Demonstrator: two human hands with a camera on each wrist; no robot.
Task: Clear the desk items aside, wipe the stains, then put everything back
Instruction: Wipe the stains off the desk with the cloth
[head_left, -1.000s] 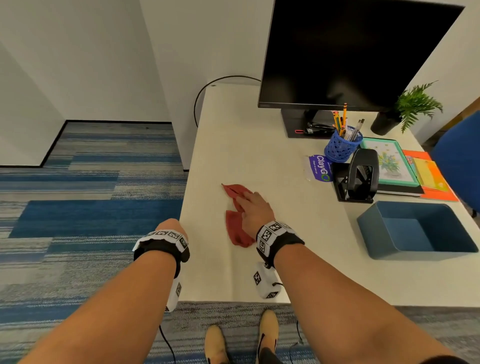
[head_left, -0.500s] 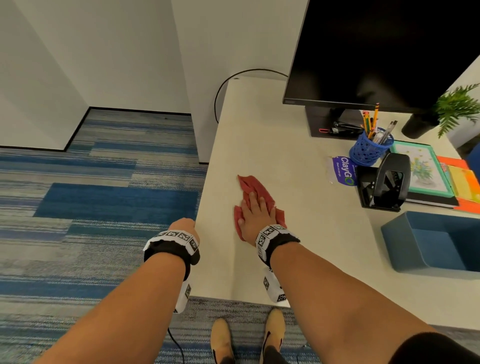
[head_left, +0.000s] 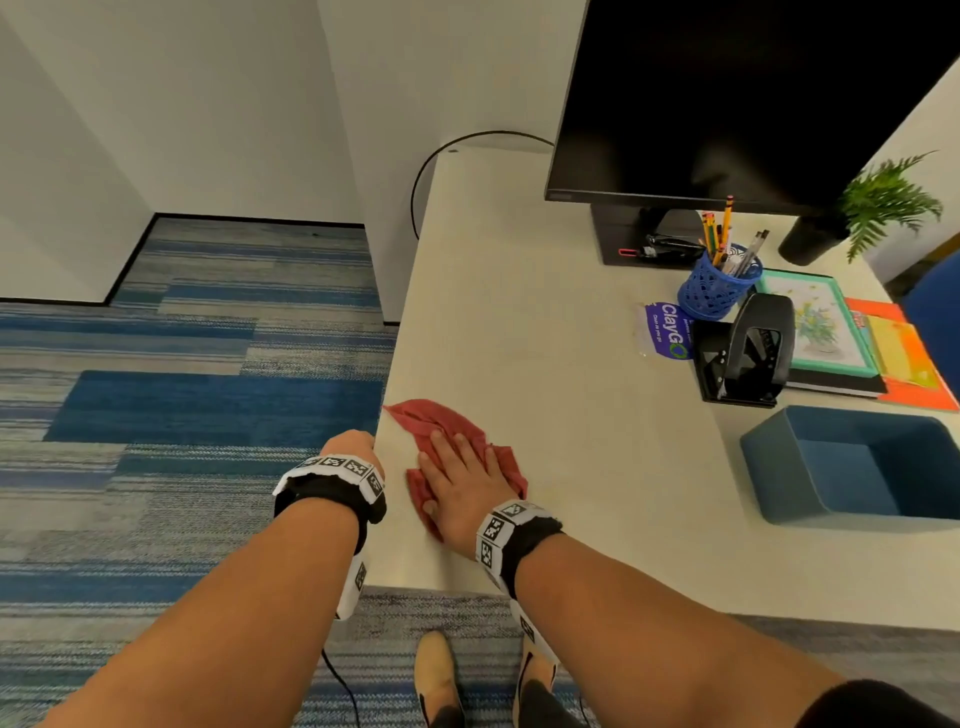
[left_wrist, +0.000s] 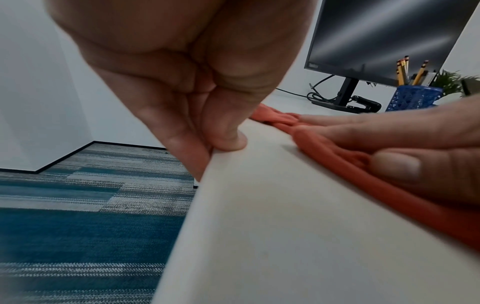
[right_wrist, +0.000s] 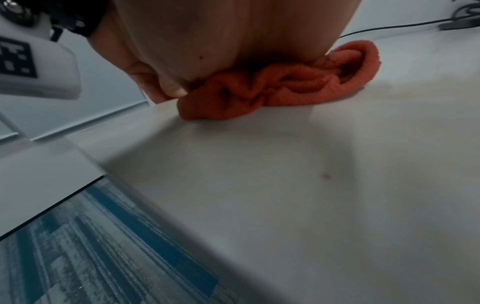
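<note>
Right hand flat on crumpled knit cloth.

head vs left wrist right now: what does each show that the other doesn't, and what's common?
Head only: the open blue rectangular bin, the black hole punch, the framed picture and orange folders, and both forearms.

Left wrist only: how the left hand grips the pale desk at its edge, thumb on top and fingers down the side.

Both: the right hand lying flat on the crumpled red cloth, the black monitor, and the blue mesh pencil cup.
</note>
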